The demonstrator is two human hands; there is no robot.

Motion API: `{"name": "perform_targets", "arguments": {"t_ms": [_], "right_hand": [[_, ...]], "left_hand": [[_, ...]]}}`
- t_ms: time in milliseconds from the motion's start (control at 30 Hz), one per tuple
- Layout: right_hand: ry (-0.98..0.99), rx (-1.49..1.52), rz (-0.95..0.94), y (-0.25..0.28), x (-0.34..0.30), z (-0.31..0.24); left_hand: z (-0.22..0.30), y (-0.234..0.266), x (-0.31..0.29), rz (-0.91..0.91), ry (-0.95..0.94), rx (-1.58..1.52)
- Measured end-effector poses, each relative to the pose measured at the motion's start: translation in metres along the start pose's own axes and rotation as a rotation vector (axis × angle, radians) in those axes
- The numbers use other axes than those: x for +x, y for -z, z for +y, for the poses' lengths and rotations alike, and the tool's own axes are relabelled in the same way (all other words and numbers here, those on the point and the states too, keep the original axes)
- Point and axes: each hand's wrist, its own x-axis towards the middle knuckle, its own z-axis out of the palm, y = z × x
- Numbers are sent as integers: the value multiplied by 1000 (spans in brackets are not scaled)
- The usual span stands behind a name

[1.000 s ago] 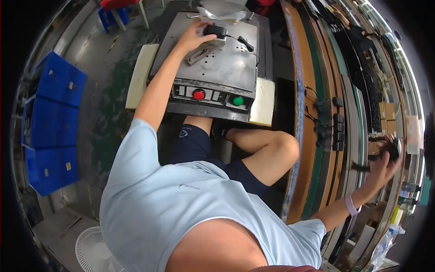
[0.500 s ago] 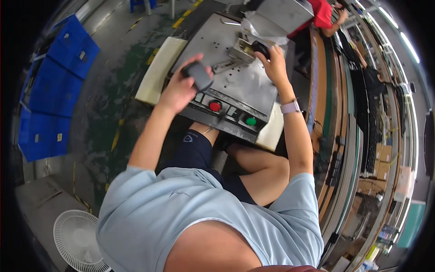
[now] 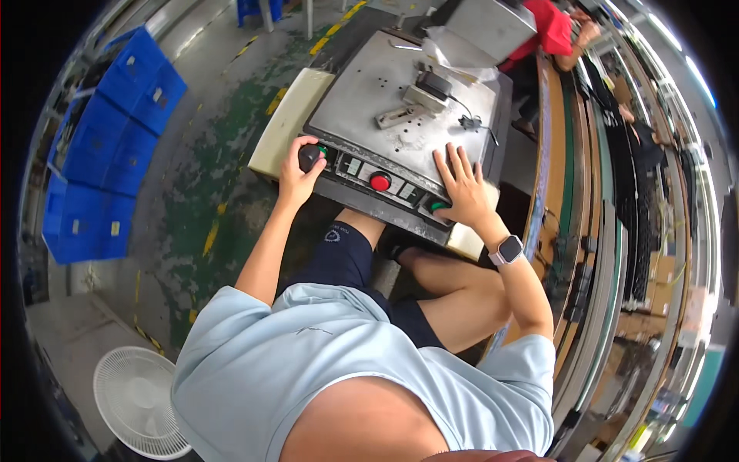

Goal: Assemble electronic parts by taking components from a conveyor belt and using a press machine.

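Observation:
My left hand [image 3: 295, 175] is closed around a dark plastic block [image 3: 309, 158] at the left end of the machine's front panel, beside a green button [image 3: 322, 152]. Flat and spread, my right hand [image 3: 466, 191] rests over the panel's right end and holds nothing. Its thumb lies at another green button [image 3: 439, 206], partly covering it. Between the hands sits a red button [image 3: 380, 181]. A black power adapter [image 3: 434, 84] lies in the metal fixture [image 3: 422, 98] on the machine's grey top plate [image 3: 350, 100]. The adapter's black cord [image 3: 471, 122] trails to the right.
A grey metal housing [image 3: 493, 31] and clear plastic film [image 3: 454, 65] are at the plate's far side. Blue bins [image 3: 112, 154] stand left and a white fan [image 3: 138, 400] lower left. A long conveyor line [image 3: 573, 231] runs along the right, with a person in red [image 3: 550, 27] there.
Both hands have come back to the front panel, the left still with the dark block. My right hand has let go of the black adapter, which stays in the fixture.

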Motion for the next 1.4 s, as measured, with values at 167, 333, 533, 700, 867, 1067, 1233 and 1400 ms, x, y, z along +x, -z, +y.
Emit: {"name": "perform_targets", "arguments": {"t_ms": [167,333,533,700,867,1067,1233,1400], "right_hand": [[189,656,592,8,-19,-38],[156,1823,287,37,-57,-22],[-675,203,1023,56,-255,140],[-1601,64,446,-77,-536,259],[-1633,-8,482,-85,-425,209],[-1363,429,413,-103,-360,181],[-1143,-242,884,-7,-385,123],[-540,409,1449,108,-349,101]], "left_hand": [[89,-54,29,-221,-183,-139],[165,-113,7,-454,-354,-215],[126,-92,-35,-876,-122,-204],[90,-85,-67,-1045,76,-158],[82,-81,-79,-1017,262,-149],[107,-99,-43,-970,51,-236],[105,-73,39,-555,45,-262],[39,-87,186,-114,-279,-88]]}}
